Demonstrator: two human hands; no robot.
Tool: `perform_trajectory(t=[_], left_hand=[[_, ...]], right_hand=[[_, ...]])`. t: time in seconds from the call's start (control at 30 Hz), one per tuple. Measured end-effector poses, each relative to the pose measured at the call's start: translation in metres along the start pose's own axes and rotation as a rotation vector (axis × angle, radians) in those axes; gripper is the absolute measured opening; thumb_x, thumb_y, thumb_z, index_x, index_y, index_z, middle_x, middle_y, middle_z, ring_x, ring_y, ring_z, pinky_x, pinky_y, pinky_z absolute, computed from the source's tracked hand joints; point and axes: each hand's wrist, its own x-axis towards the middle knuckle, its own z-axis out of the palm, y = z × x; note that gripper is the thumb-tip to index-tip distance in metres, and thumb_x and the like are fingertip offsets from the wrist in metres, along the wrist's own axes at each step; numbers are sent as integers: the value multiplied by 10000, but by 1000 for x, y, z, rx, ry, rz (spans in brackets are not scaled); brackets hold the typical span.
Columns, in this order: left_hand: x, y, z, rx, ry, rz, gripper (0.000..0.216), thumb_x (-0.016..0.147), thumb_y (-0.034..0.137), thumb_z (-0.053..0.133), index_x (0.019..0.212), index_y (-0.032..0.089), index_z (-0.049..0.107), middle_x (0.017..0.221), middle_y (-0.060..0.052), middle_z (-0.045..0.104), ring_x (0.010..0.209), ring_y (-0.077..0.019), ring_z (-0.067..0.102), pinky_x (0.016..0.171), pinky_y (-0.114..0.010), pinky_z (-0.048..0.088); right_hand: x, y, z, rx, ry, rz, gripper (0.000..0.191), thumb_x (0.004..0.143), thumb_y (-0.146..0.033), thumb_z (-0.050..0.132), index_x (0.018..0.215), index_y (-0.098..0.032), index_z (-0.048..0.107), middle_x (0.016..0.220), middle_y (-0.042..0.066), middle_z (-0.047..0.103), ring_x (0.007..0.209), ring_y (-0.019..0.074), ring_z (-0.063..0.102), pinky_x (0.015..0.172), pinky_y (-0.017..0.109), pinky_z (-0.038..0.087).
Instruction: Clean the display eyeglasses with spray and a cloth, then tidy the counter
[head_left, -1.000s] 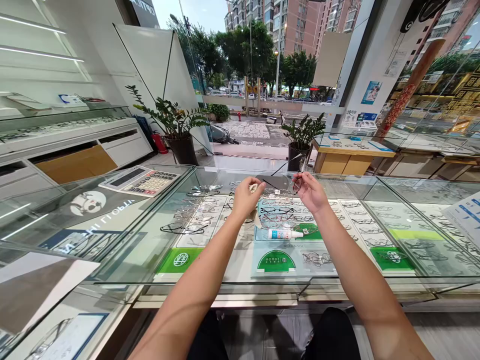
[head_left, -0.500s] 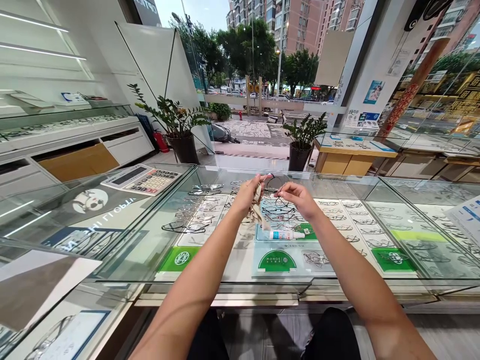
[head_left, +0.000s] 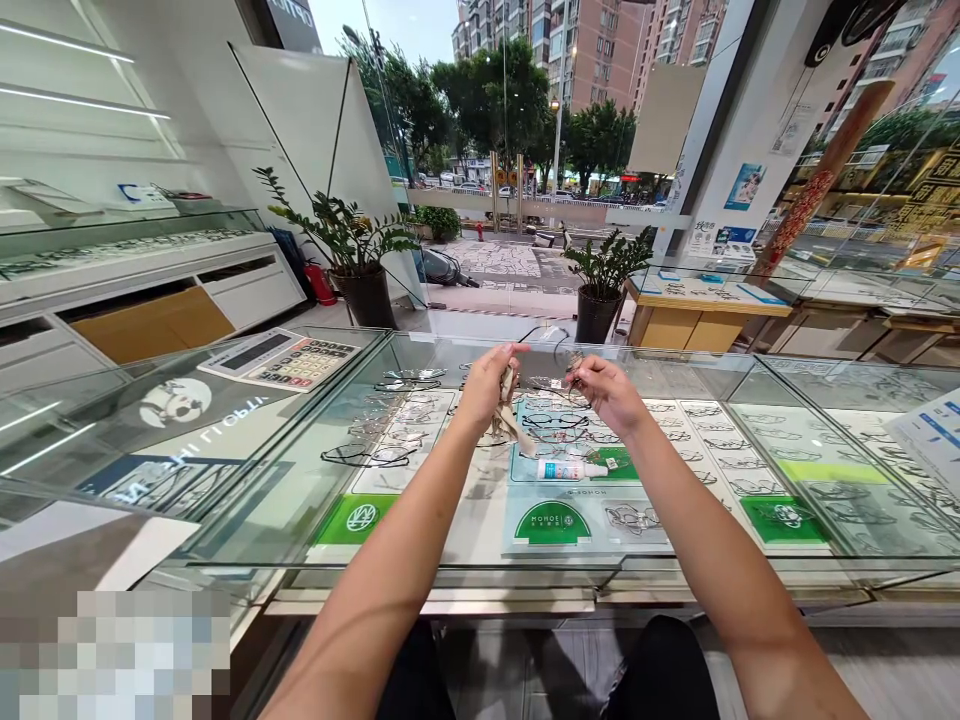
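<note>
Both my hands are raised over the glass counter (head_left: 675,560) of a shop of eyeglasses. My left hand (head_left: 484,385) is closed on a beige cleaning cloth (head_left: 514,420) that hangs down from it. My right hand (head_left: 607,392) pinches a thin dark-framed pair of glasses (head_left: 551,350) held between the two hands. A small white spray bottle (head_left: 570,468) with a blue label lies on the glass just below my hands. Rows of frames lie on trays under the glass.
A calculator (head_left: 281,358) sits on the counter at left, and a loose dark pair of glasses (head_left: 367,456) lies on the glass. Two potted plants (head_left: 352,250) (head_left: 604,280) stand beyond the counter by the window. Another wooden counter (head_left: 705,305) stands at right.
The glasses were held wide with an arm stretched out, then my hands came together with cloth and frame. Now the hands are slightly farther apart, the frame raised a little.
</note>
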Motion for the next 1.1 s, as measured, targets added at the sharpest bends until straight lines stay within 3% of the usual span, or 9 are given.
perform_trajectory(t=[0.1,0.2,0.27,0.33,0.43,0.53,0.73,0.9,1.1], left_hand=[[-5,3,1,216,-7,43,520,949,696,668,907,182,739,673,36,472,521,-115,365,502,-271,261],[-19,7,11,510,-237,89,453,1014,546,627,749,190,718,738,-29,646,707,-183,594,663,-295,423],[-32,6,23,680,-460,153,371,1022,479,662,815,194,778,882,-57,758,882,-234,696,799,-325,485],[-46,0,37,869,-630,233,276,1023,439,711,953,198,826,994,-70,792,953,-258,732,837,-338,497],[-63,-11,57,1167,-777,291,300,993,428,806,1187,200,822,1167,-87,792,1006,-286,763,797,-340,512],[-73,-19,70,1360,-894,303,373,981,467,832,1241,201,794,1224,-91,775,1030,-311,784,782,-356,547],[-80,-23,79,1534,-921,294,296,1007,346,734,1229,152,765,1282,-123,725,976,-329,795,776,-422,601],[-81,-24,79,1542,-909,269,233,1027,310,670,1158,155,783,1256,-133,714,980,-333,794,774,-427,601],[-80,-23,79,1524,-926,317,254,1018,275,673,1248,206,755,1279,-108,702,977,-303,788,784,-404,594]], right_hand=[[3,-10,-15,149,59,3,369,716,-416,1059,803,-245,744,913,9,809,858,142,740,797,237,614],[7,-16,-29,225,109,-45,359,723,-376,1047,828,-231,736,911,16,807,883,143,761,797,226,642],[9,-17,-35,247,134,-74,335,744,-348,1028,843,-224,733,898,14,804,878,142,766,786,225,652],[10,-16,-38,256,148,-83,300,775,-319,1002,849,-224,727,891,8,805,865,139,766,774,225,657],[11,-14,-39,269,151,-70,274,801,-290,980,849,-224,718,891,3,808,863,137,771,766,224,660],[11,-14,-39,276,149,-64,262,814,-282,971,856,-227,718,894,3,810,869,139,773,769,224,661],[11,-15,-42,279,134,-72,290,785,-314,998,863,-222,735,902,0,805,870,134,767,780,228,669],[10,-15,-41,269,144,-65,262,817,-303,973,862,-239,723,910,-4,809,868,138,765,773,232,669],[10,-16,-40,257,155,-69,266,811,-309,969,853,-236,717,903,0,800,858,139,758,762,232,665]])
